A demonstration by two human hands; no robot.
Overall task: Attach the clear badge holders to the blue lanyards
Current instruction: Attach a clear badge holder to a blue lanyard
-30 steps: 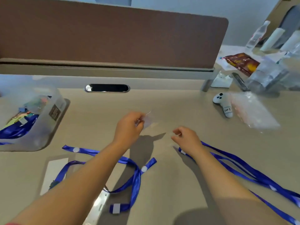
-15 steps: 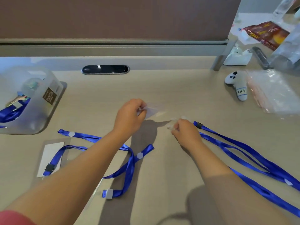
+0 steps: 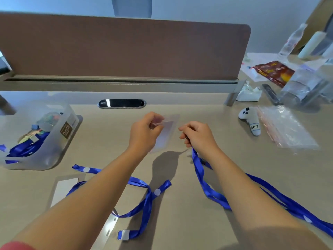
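Note:
My left hand (image 3: pixel 144 134) pinches the top edge of a clear badge holder (image 3: pixel 166 132), held up above the desk with a white card inside. My right hand (image 3: pixel 198 136) grips the clip end of a blue lanyard (image 3: pixel 203 179), lifted off the desk a short way right of the holder; the clip itself is hidden in my fingers. The strap trails down to the right. A second blue lanyard (image 3: pixel 144 201) lies under my left forearm, near another clear holder (image 3: pixel 63 188) with a white card.
A translucent bin (image 3: pixel 54 141) with lanyards and small items stands at the left. A plastic bag (image 3: pixel 284 129) and a white game controller (image 3: pixel 251 120) lie at the right, with bottles and packets behind. A brown divider panel (image 3: pixel 126 47) closes the desk's far edge.
My right hand picked up the lanyard's end from the desk and raised it. My left hand lifted the badge holder higher, so it hangs upright. The camera tilted up.

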